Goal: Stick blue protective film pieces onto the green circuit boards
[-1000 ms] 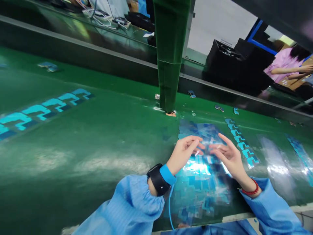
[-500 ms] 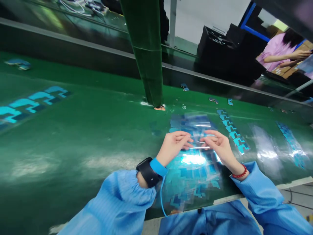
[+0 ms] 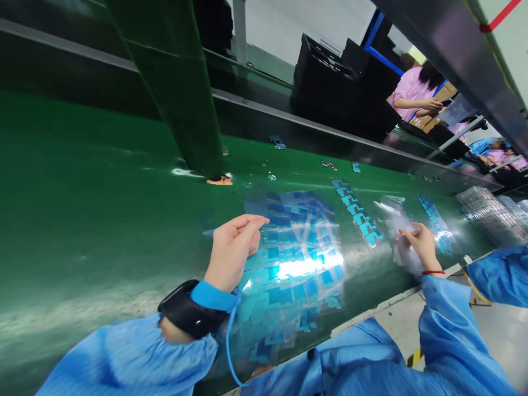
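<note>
My left hand [image 3: 235, 247] is closed, thumb and index pressed together, at the left edge of a spread of clear film sheets with blue pieces [image 3: 284, 242]. Anything in that pinch is too small to make out. On its wrist are a black band [image 3: 192, 311] and a blue strap with a cord. Farther right, my right hand [image 3: 423, 247] pinches clear plastic film [image 3: 398, 220] over the green table. A row of blue cut-out pieces [image 3: 357, 214] lies between the film and the spread of sheets.
A green post [image 3: 177, 82] rises beyond the spread. Small blue parts [image 3: 277, 142] lie along the table's far side. Another blue row [image 3: 435, 223] and a stack of clear packs [image 3: 493, 214] are at right. A neighbour's blue sleeve [image 3: 499, 275] reaches in; a person in pink [image 3: 412, 93] works behind.
My hands were close together over the sheets; my right hand has moved right to the clear film. My left hand stays by the sheets. The view has shifted right.
</note>
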Demonstrator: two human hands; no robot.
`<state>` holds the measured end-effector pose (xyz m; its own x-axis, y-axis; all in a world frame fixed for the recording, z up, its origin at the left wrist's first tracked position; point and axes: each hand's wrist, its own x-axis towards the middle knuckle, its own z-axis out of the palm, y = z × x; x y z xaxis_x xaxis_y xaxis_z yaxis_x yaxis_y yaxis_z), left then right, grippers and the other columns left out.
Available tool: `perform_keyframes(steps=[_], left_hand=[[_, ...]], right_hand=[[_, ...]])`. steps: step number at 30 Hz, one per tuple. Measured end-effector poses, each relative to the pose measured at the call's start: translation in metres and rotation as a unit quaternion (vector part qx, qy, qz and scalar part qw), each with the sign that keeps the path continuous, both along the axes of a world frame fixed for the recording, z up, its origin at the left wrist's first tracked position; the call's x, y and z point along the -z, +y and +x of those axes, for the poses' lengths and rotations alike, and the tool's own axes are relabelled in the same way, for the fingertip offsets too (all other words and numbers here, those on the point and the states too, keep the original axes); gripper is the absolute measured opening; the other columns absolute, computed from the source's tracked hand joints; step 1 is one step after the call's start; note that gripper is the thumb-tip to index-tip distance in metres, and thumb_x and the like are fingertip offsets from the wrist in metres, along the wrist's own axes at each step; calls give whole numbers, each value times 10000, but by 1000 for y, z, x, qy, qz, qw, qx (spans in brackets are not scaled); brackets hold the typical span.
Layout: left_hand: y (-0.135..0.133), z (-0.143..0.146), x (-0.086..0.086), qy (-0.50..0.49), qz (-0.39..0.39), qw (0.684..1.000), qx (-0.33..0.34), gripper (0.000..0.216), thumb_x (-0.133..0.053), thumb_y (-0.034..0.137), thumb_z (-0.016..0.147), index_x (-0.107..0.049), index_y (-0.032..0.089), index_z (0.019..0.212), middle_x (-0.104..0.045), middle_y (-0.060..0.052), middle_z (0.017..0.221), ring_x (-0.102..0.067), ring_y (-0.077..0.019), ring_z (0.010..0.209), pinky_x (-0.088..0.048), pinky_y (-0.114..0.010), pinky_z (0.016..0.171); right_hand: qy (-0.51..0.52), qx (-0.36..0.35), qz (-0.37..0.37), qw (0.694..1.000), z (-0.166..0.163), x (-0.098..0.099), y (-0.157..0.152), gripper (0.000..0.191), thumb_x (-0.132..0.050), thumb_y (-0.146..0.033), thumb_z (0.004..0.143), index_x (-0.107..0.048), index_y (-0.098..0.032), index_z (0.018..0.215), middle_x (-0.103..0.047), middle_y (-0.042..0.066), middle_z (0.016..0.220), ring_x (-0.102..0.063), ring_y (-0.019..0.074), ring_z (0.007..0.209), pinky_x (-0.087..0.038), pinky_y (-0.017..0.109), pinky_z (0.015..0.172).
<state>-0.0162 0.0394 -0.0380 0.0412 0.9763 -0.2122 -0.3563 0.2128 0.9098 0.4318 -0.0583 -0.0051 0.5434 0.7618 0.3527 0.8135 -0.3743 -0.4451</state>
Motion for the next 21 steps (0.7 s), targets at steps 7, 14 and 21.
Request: perform_keyframes(steps=[7,14,21], left_hand=[[1,0,3,3,2,1000,12,94,-631,215,704,-649,123,709,-301,94,391,-220,-38,353,-142,-172,370],[0,0,7,-1,9,1000,15,140,-652,269,684,-643,130,701,-312,96,387,-226,-39,346,-148,-178,364],[0,1,6,-11,23,999,29,175,-648,290,656,-641,122,706,-350,89,396,-236,-36,348,-149,-179,366]], right_hand=[[-32,-128,-79,988,-47,37,33,757,-550,-665,751,-475,-140,1293,-516,181,1328,-480,304,1225,-390,445,1016],[-11,-182,-143,973,-75,57,65,852,-741,-536,631,-457,-123,1320,-583,190,1133,-622,290,884,-519,466,800],[-11,-191,-149,970,-65,54,70,723,-757,-496,612,-561,-113,1193,-599,166,1041,-603,205,691,-547,397,678]])
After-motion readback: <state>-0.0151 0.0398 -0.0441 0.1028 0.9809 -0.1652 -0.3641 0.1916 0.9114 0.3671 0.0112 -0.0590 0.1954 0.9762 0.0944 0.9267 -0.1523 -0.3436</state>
